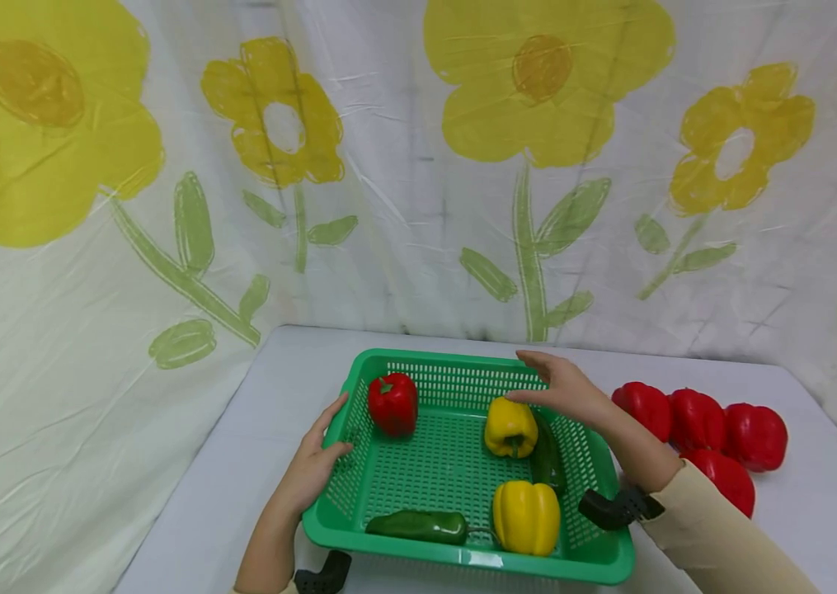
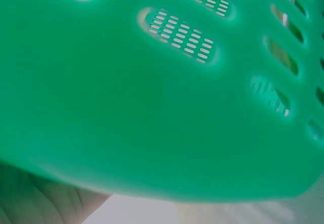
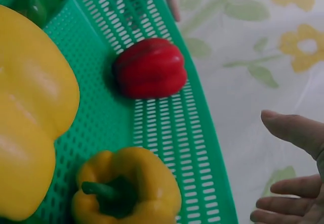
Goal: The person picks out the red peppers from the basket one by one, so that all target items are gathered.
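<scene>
A green plastic basket (image 1: pixel 488 563) with slotted walls stands in front of me. My left hand (image 1: pixel 308 466) grips its left rim, thumb over the inside and fingers along the outside. My right hand (image 1: pixel 566 392) hovers over the far right part, fingers spread and holding nothing, close above a yellow bell pepper (image 1: pixel 510 427). Beside that pepper lies a dark green, long vegetable (image 1: pixel 548 458), partly hidden. A second yellow bell pepper (image 1: pixel 527 518) and a long green pepper (image 1: pixel 418 526) lie along the near wall. In the far left corner sits a red bell pepper (image 3: pixel 150 68).
Several red bell peppers (image 1: pixel 697 419) lie grouped on the white-covered table (image 1: pixel 218 487), right of the basket and partly behind my right forearm. A white cloth with printed yellow flowers (image 1: pixel 388 247) hangs behind the table.
</scene>
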A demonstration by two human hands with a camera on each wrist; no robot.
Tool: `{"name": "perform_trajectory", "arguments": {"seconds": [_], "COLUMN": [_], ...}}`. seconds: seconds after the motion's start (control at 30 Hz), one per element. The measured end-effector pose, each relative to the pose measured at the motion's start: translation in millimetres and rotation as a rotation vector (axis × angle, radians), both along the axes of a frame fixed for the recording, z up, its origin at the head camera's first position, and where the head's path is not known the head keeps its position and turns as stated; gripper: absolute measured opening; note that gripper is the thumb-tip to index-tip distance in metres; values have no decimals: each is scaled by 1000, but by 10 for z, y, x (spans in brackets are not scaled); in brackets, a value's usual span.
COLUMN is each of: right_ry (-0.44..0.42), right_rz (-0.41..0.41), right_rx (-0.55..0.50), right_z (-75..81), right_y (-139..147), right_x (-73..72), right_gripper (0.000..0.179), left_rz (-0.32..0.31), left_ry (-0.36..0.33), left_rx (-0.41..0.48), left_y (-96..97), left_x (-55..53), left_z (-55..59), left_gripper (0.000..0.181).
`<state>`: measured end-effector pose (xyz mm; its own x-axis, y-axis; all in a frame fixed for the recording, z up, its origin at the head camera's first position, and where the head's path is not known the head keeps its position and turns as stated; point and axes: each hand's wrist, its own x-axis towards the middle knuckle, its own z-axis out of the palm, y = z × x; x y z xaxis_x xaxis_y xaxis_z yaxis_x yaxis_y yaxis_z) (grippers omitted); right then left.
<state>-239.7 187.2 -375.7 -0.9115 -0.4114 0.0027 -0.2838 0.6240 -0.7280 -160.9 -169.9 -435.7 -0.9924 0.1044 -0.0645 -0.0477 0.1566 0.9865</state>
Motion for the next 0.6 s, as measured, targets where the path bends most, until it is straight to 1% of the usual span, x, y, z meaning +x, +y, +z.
{"name": "perform_trajectory", "arguments": {"seconds": [0.1,0.2,0.47,0.6], "right_ry": [10,10,-5,7], "right_rz": [29,55,71,119], "right_rx": [29,45,13,19], "right_z": [-14,-32,-53,-66], "right_y": [-85,-165,-341,-454], "right_x": [-57,-93,-108,-146], "right_gripper": [80,79,76,75], "left_rz": [2,4,2,8], "left_ry": [-3,1,-1,3], "left_rx": [4,-13,-25,-27], "left_y": [1,3,17,5], "left_x": [3,5,2,4], "left_z": [5,3,-2,3], "left_gripper": [70,70,70,70]}}
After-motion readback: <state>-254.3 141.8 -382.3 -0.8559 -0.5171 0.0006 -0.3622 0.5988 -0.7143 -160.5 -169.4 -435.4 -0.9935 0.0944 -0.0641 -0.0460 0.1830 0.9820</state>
